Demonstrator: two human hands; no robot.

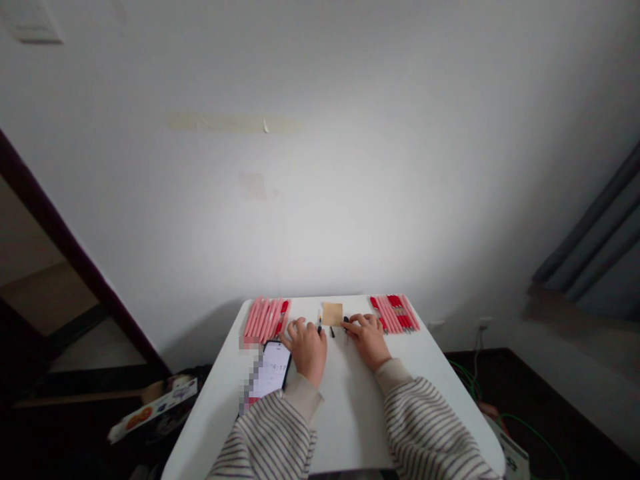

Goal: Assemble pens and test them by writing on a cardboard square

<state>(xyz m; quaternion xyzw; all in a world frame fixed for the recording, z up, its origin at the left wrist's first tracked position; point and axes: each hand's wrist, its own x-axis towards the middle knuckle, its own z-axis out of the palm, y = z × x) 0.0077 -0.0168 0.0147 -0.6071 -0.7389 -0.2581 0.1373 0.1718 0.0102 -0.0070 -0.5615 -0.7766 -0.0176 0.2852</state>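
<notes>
My left hand is palm down over the white table, its fingers bent and apart. Beside its thumb lies a thin white and black pen-like piece. My right hand reaches in from the right, fingertips together at a small black piece by the corner of a tan paper square. A short black piece lies between the hands. Pink and red pens lie in a row just left of my left hand. More pink and red pens lie beyond my right hand.
A phone with a lit screen lies at my left forearm, partly blurred out. The table's far edge is close to the white wall. Boxes and clutter are on the floor at left, green cables at right.
</notes>
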